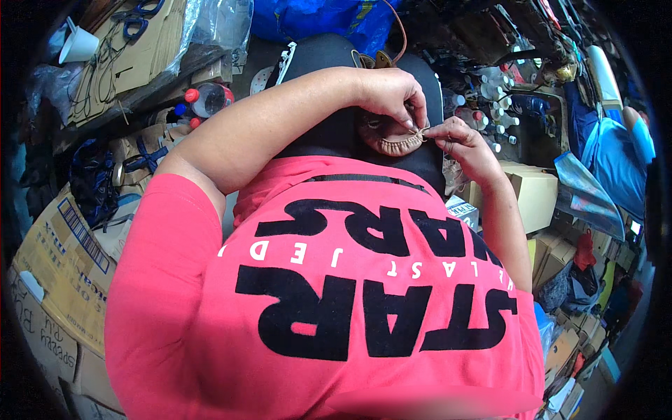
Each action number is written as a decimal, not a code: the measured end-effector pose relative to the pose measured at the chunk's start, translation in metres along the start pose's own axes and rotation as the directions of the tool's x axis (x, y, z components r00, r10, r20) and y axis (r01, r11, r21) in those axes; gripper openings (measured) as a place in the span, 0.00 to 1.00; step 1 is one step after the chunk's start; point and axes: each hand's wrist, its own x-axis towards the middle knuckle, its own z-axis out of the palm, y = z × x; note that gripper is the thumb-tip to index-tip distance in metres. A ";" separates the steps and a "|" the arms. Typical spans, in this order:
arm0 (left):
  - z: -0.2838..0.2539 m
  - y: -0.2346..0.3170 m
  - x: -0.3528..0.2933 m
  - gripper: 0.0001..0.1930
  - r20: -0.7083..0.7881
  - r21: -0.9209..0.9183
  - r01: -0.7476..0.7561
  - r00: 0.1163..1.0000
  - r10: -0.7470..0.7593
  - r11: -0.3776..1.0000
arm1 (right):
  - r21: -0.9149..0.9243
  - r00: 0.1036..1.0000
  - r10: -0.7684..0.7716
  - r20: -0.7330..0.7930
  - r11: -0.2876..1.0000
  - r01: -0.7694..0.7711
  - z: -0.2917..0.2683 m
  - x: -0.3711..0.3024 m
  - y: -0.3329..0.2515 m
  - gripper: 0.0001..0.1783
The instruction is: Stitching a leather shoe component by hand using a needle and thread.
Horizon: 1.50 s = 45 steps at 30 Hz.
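Note:
A brown leather shoe upper rests on my lap, with pale, gathered stitching curving around its toe edge. My left hand reaches over it from above, fingers bent down and pinched at the right end of the stitched edge. From the right, my right hand pinches at that same spot, thumb and forefinger together. A short bit of light thread shows between the two sets of fingertips. Whether a needle is there is too small to tell. Past my left hand lies another brown leather piece with a thin cord.
A blue plastic bag lies beyond my knees. Left are cardboard sheets with scissors, a white cup and a red-capped bottle. Several small bottles stand at right, above cardboard boxes. A printed carton sits at lower left.

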 end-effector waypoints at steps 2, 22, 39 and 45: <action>0.000 0.000 0.002 0.11 0.010 0.025 0.037 0.999 -0.038 0.999 | 0.038 0.999 -0.008 0.034 0.999 0.007 -0.002 0.003 0.006 0.13; 0.014 0.015 -0.030 0.13 -0.456 0.351 0.090 0.886 0.086 0.932 | -0.203 0.939 -0.190 -0.285 0.970 0.134 0.032 -0.010 -0.007 0.10; 0.047 0.036 -0.061 0.06 -0.587 0.513 0.259 0.801 0.115 0.818 | -0.312 0.938 -0.233 -0.256 0.938 0.148 0.036 -0.021 0.010 0.18; 0.040 0.026 -0.055 0.10 -0.573 0.288 0.162 0.819 0.034 0.944 | 0.028 0.987 -0.103 -0.120 0.994 0.107 0.021 -0.011 0.017 0.25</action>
